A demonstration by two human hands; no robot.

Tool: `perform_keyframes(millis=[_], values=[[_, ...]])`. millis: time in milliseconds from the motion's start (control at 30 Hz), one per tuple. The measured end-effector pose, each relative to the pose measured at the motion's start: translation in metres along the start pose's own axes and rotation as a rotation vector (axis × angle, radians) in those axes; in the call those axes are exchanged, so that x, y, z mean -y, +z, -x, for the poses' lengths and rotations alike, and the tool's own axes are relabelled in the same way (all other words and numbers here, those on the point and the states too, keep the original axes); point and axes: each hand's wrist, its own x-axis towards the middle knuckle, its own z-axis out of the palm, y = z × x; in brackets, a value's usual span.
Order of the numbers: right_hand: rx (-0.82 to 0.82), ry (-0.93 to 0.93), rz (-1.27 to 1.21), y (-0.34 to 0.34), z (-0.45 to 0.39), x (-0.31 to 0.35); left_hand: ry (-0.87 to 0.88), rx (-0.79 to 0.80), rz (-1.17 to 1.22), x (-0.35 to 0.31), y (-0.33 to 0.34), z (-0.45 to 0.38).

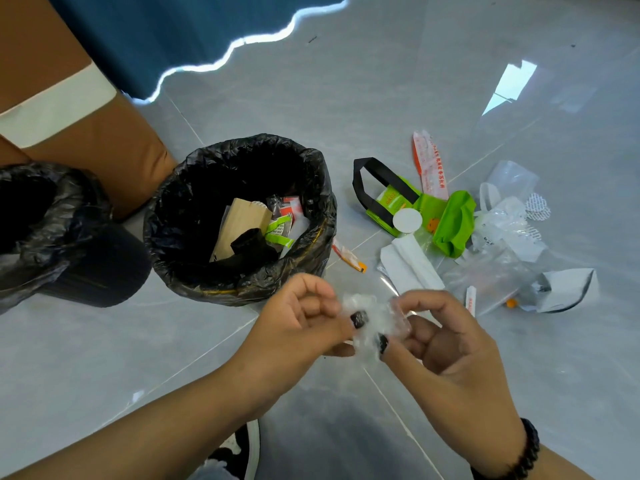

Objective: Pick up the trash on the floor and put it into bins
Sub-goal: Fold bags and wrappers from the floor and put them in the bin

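Note:
A crumpled piece of clear plastic wrap (372,315) is pinched between my left hand (304,320) and my right hand (446,337), low in the middle of the view. Just beyond my hands stands a bin lined with a black bag (194,174); inside it lie a brown paper bag, a black roll and small wrappers. A second black-lined bin (69,209) stands at the left edge. Trash lies on the floor to the right: a green bag with black handles (446,220), white paper (412,261), clear plastic bags (498,271) and a red-and-white wrapper (431,164).
A brown cardboard box (104,140) stands behind the bins at the left, and a blue curtain (173,29) hangs at the top. A small orange-tipped sachet (349,256) lies by the bin's right side. My shoe (242,448) shows at the bottom on the grey tiles.

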Motion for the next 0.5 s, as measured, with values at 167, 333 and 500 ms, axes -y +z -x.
perform_keyframes(millis=[167,333,500], values=[[0.094,-0.033,-0.020,0.0015,-0.0007,-0.0031,0.046,-0.021,-0.091,-0.0030,-0.0037,0.0013],[-0.096,-0.199,0.257,-0.0046,-0.0063,-0.0048,-0.006,0.043,-0.021,-0.0011,-0.0044,0.0035],[-0.138,-0.450,0.730,-0.0038,-0.0050,-0.0040,-0.033,0.114,0.020,-0.0015,-0.0059,0.0055]])
